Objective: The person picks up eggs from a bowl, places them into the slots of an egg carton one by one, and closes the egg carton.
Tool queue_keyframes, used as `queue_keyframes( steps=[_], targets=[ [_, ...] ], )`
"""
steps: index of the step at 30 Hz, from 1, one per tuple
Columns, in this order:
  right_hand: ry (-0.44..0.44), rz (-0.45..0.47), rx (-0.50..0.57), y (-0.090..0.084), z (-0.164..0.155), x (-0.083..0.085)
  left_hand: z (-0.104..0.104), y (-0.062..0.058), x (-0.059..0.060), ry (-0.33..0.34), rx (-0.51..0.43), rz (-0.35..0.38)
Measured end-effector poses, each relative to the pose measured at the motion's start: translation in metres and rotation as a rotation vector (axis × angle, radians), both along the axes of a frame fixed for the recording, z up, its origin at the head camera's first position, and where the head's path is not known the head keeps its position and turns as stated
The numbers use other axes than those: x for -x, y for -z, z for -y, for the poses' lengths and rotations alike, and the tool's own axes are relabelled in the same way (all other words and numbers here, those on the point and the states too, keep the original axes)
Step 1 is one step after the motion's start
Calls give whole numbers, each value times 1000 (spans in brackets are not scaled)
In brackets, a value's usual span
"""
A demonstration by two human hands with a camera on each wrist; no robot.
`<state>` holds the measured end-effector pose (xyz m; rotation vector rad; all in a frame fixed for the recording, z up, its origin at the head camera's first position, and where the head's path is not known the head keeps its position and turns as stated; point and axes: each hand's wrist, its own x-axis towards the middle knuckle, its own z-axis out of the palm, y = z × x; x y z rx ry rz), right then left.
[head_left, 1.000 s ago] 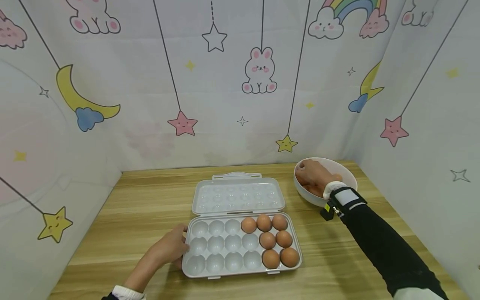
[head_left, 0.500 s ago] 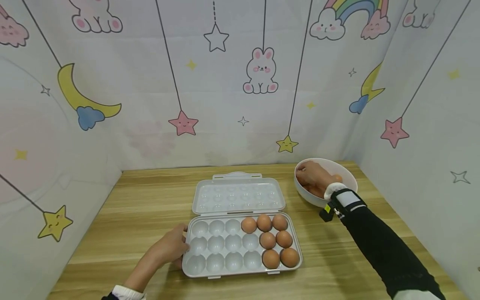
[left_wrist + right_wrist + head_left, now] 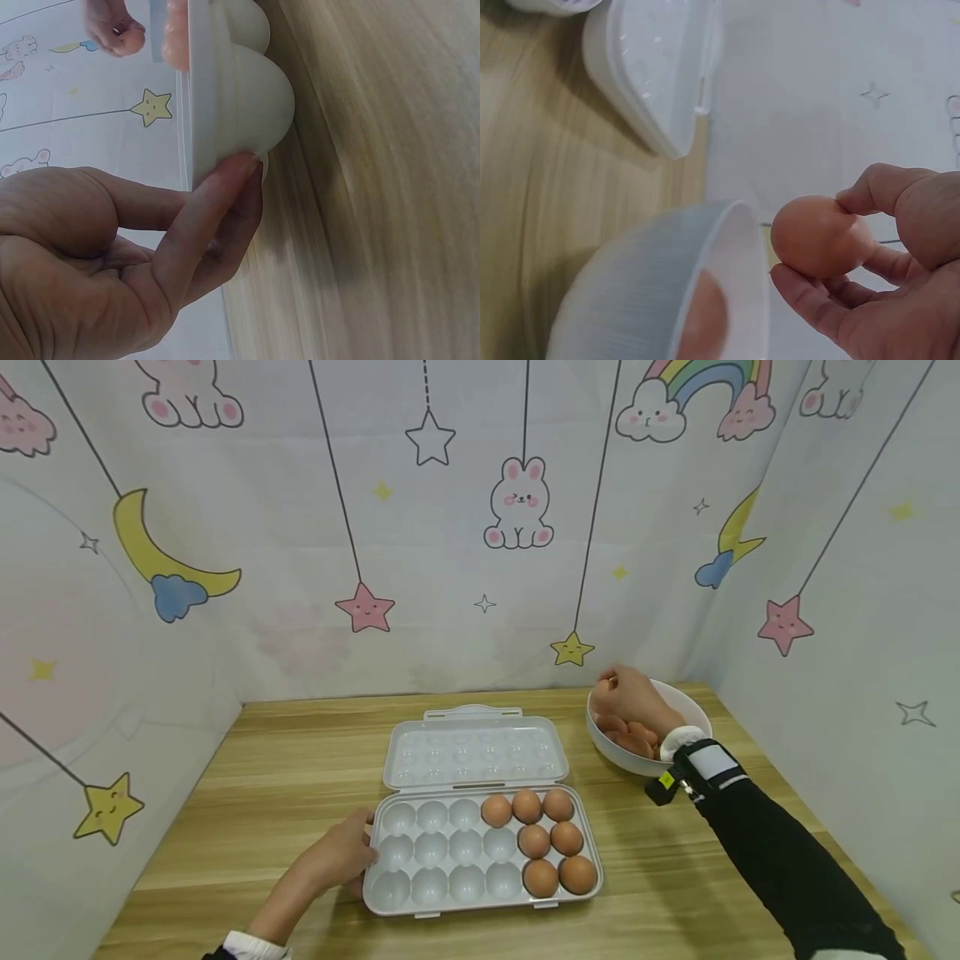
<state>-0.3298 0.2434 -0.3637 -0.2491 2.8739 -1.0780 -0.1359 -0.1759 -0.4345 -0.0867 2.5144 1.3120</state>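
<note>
My right hand [image 3: 633, 697] is over the white bowl [image 3: 701, 718] at the back right. In the right wrist view its thumb and fingers pinch a brown egg [image 3: 821, 236] just beyond the bowl's rim. More brown eggs [image 3: 630, 739] lie inside the bowl. On the table stands a white egg carton [image 3: 450, 906], its lid folded back flat behind it. Brown eggs [image 3: 534, 842] fill several cups at the carton's right side, and the left cups hold none. My left hand [image 3: 341, 852] grips the carton's left edge, thumb and fingers pinching its rim in the left wrist view.
The carton's open lid [image 3: 480, 752] lies toward the back of the wooden table [image 3: 300, 760]. A white cloth [image 3: 435, 652] with printed stars, moons and rabbits hangs behind the table and along both sides.
My right hand has risen out of the bowl with an egg in its fingers, showing more of the eggs below. My left hand has stayed on the carton.
</note>
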Motion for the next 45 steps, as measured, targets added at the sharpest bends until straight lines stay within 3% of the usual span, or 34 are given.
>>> queue_keyframes(
  steps=[5, 10, 18, 25, 37, 45],
  targets=[
    [-31, -28, 50, -20, 2, -12, 2, 1, 1, 9, -10, -21],
    [-66, -81, 35, -37, 6, -26, 2, 1, 1, 13, -14, -21],
    [-152, -229, 116, -65, 18, -56, 1, 1, 1, 7, -20, -14],
    [-228, -299, 156, -85, 34, -88, 1, 1, -1, 2, -35, -13],
    [-461, -420, 167, -87, 62, -128, 0, -2, 0, 13, -29, -7],
    [-532, -398, 108, -79, 78, -147, 0, -1, 0, 6, -32, -7]
  ],
)
